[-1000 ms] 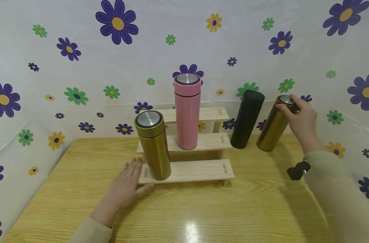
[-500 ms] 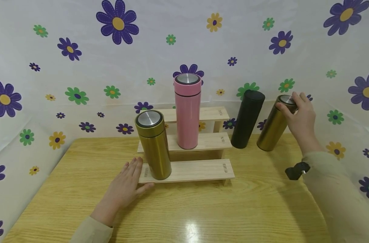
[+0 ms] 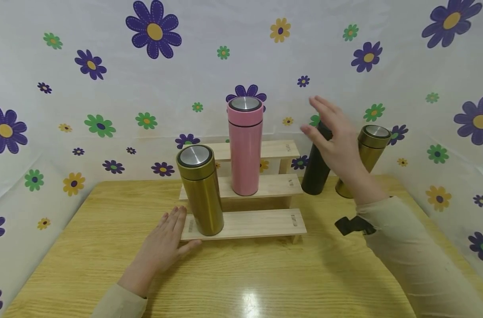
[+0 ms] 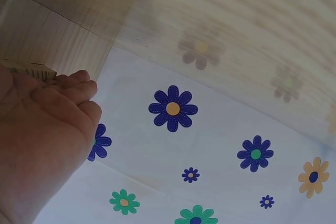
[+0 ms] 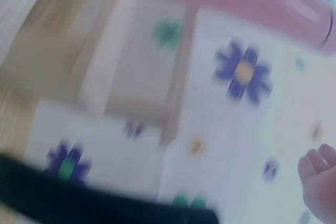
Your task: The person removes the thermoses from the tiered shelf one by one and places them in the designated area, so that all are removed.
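Note:
My left hand (image 3: 161,243) rests with straight fingers against the left end of the stepped wooden stand (image 3: 261,223). Beside it a gold thermos (image 3: 205,198) with a silver lid stands on the lowest step. A taller pink thermos (image 3: 245,154) is upright on the middle step. My right hand (image 3: 336,141) is in the air in front of a black bottle (image 3: 314,170), fingers extended and holding nothing, and hides part of that bottle. Behind the right forearm a second gold thermos (image 3: 370,145) stands on the table, partly covered. The right wrist view is blurred but shows the black bottle (image 5: 105,198).
The wooden table (image 3: 225,274) runs up to a white flower-printed cloth (image 3: 193,75) at the back and sides. The stand's top step (image 3: 281,149) is behind the pink thermos. A black strap (image 3: 354,225) is on the right wrist.
My right hand has let go of the gold thermos at the far right and moved left, in front of the black bottle. The left hand has stayed in place.

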The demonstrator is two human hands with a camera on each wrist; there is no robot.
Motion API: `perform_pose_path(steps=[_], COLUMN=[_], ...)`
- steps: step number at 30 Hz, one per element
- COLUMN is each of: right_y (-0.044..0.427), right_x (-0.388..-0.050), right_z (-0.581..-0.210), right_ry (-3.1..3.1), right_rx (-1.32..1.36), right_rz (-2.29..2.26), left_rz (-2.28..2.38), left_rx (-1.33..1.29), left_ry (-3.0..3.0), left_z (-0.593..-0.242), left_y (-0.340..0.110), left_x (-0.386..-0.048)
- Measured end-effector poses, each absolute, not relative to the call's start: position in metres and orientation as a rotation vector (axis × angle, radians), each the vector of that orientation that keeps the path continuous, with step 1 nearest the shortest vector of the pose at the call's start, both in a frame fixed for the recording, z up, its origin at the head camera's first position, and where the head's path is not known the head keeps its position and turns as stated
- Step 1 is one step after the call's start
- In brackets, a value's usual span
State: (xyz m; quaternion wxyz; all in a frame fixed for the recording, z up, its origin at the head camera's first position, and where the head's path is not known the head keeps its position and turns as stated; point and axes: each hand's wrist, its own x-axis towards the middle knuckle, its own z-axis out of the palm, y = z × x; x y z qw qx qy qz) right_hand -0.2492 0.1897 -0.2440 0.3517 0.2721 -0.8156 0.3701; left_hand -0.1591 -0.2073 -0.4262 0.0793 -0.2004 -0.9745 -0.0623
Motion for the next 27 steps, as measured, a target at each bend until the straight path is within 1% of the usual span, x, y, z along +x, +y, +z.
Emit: perform_pose_path(steps=[2,6,12,19,27], right_y=[0.17,0.138,0.106,0.092,0.093], right_x=[-0.25,-0.251,-0.255,-0.252,-0.245], right_z=[-0.241,-0.233,-0.225,-0.226,-0.226], right_ry=[-2.08,-2.085,-2.198,-2.239,-2.196], right_rx=[0.795,0.882,0.899,0.863,0.787], right_rz=[1.018,1.135,1.249,1.328,1.396], left_rz=[-0.188,-0.19,-0.198,-0.195,-0.197], left_rx=[-0.6,-0.597,-0.594,-0.589,-0.591], left_ry=[-2.915,-2.915,-2.914,-2.92,-2.92], left_z=[-0.426,-0.426,-0.426,-0.425,-0.425], left_y=[-0.208,-0.208,-0.207,-0.207,-0.206], left_x=[-0.159,-0.159,-0.158,-0.158,-0.158])
